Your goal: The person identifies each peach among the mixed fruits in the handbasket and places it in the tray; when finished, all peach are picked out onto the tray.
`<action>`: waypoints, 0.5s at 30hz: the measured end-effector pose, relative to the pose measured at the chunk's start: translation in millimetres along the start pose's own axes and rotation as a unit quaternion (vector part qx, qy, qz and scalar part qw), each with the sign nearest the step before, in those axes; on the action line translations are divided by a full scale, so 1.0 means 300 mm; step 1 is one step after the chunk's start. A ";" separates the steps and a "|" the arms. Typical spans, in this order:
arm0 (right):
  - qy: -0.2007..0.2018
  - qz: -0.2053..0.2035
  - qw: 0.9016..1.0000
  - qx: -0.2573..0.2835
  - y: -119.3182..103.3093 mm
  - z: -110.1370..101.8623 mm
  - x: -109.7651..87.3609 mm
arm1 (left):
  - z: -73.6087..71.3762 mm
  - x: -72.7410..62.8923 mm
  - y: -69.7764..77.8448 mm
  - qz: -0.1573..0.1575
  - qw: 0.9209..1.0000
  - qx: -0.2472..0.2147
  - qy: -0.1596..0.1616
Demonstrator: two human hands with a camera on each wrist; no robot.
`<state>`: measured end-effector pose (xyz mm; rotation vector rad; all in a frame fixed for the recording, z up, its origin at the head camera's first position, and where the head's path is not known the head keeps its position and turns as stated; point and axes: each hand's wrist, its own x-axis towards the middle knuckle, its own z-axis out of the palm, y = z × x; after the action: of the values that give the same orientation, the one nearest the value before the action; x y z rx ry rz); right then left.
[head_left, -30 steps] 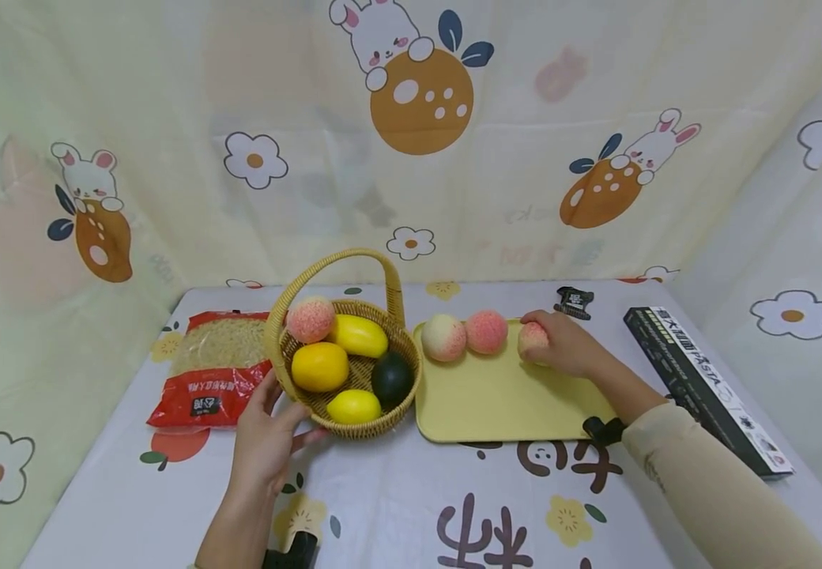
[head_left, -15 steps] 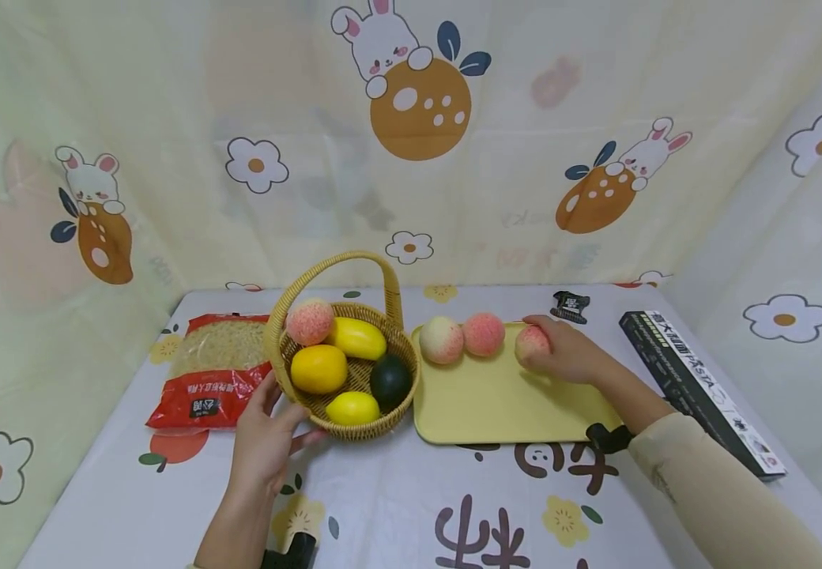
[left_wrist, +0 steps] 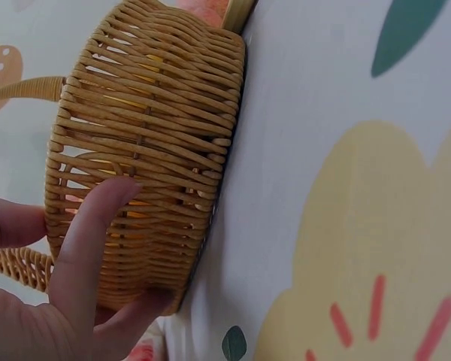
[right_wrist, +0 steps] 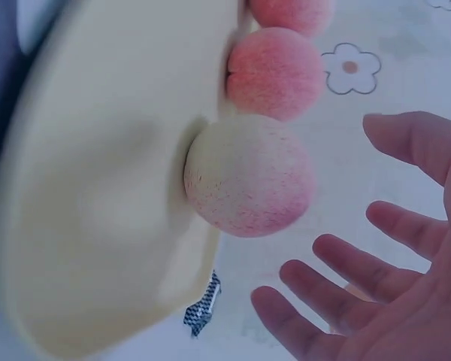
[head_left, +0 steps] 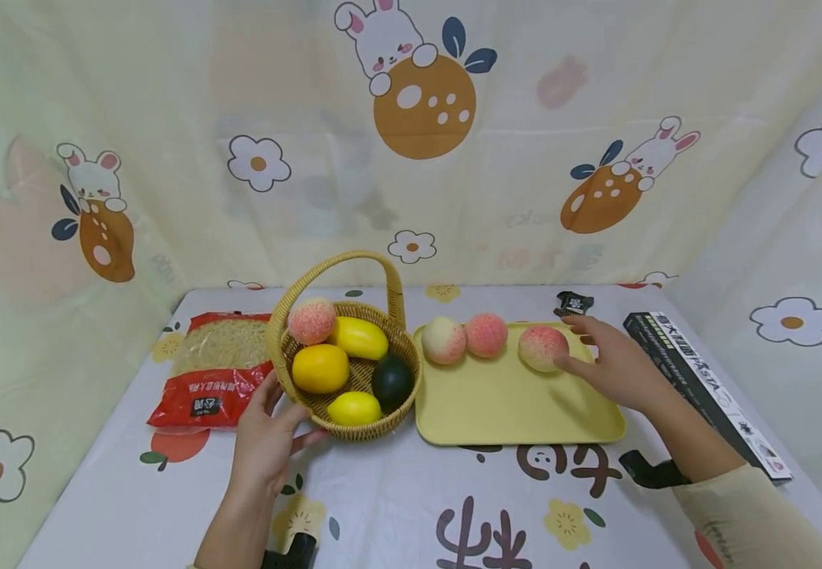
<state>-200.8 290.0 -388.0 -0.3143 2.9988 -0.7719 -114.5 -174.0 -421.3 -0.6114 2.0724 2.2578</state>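
My left hand [head_left: 269,435] holds the wicker basket [head_left: 361,431] at its near left side; in the left wrist view the thumb [left_wrist: 90,241] lies against the woven wall. Inside the basket are a pink peach [head_left: 311,321], a yellow mango [head_left: 360,337], an orange-yellow fruit [head_left: 320,368], a lemon [head_left: 354,408] and a dark green avocado [head_left: 393,379]. Beside it, a pale yellow tray [head_left: 510,411] bears three peaches along its back. My right hand [head_left: 613,363] has its fingers spread just right of the rightmost peach [head_left: 542,348], apart from it in the right wrist view [right_wrist: 248,177].
A red bag of pasta [head_left: 212,371] lies left of the basket. Behind the tray's right corner sits a small black packet [head_left: 575,303]. A long black-and-white pasta box [head_left: 710,395] lies along the right side. A printed curtain [head_left: 297,221] closes off the back.
My right hand has let go of the rightmost peach and drawn back to the right, with its fingers spreading. That peach now rests on the tray. The left hand and basket stay put.
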 end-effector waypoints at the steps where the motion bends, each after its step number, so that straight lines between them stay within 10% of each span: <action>1: 0.007 0.001 1.000 -0.003 -0.003 0.000 -0.017 | 0.000 0.000 -0.001 0.000 1.000 0.000 0.000; 15: 0.139 -0.009 0.990 0.030 -0.091 0.070 -0.198 | -0.005 0.005 0.000 -0.001 1.000 -0.003 -0.001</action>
<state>-135.8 268.5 -394.5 -0.2509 3.2234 -0.9810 -115.5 -175.7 -421.8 -0.6104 2.0641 2.2624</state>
